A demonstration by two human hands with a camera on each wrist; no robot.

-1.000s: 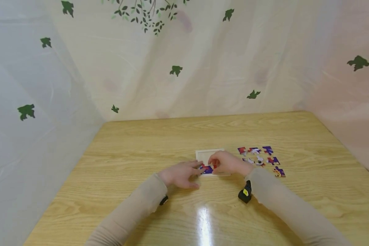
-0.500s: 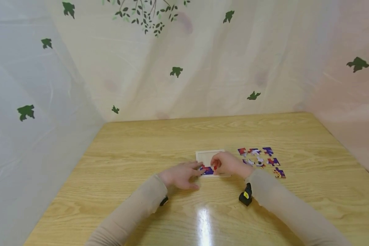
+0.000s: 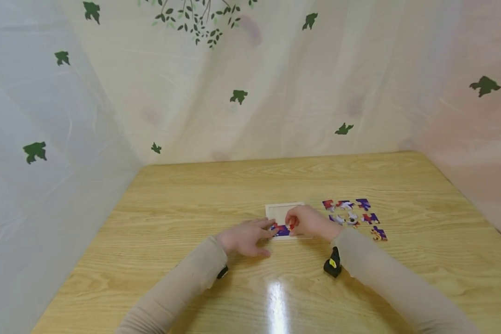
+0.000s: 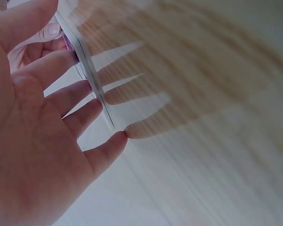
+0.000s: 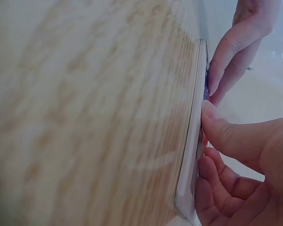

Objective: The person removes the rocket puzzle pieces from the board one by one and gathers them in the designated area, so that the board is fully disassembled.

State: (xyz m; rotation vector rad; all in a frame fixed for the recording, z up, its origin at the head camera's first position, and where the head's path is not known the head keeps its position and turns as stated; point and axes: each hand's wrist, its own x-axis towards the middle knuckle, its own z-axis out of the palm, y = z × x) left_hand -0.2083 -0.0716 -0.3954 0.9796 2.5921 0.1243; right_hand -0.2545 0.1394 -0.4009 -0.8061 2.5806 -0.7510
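A shallow white puzzle frame [image 3: 285, 204] lies on the table, with red and purple jigsaw pieces [image 3: 282, 230] along its near side. My left hand [image 3: 246, 239] rests at the frame's left side; its spread, nearly straight fingers reach over the rim onto the pieces. From the right, my right hand [image 3: 310, 221] pinches a red puzzle piece [image 3: 292, 227] low over the frame, beside those pieces. Seen from the right wrist, the thumb and curled fingers [image 5: 214, 172] sit at the frame's edge [image 5: 191, 127]; most of the held piece is hidden.
Several loose puzzle pieces [image 3: 351, 218] in purple, red and white lie right of the frame, close to my right forearm. The wooden table [image 3: 200, 190] meets patterned cloth [image 3: 183, 111] at its back. Each wrist wears a black camera [image 3: 332, 263].
My right hand has shifted very slightly right with the red puzzle piece still pinched. The left hand stays in place on the frame, and the loose pieces have not moved.
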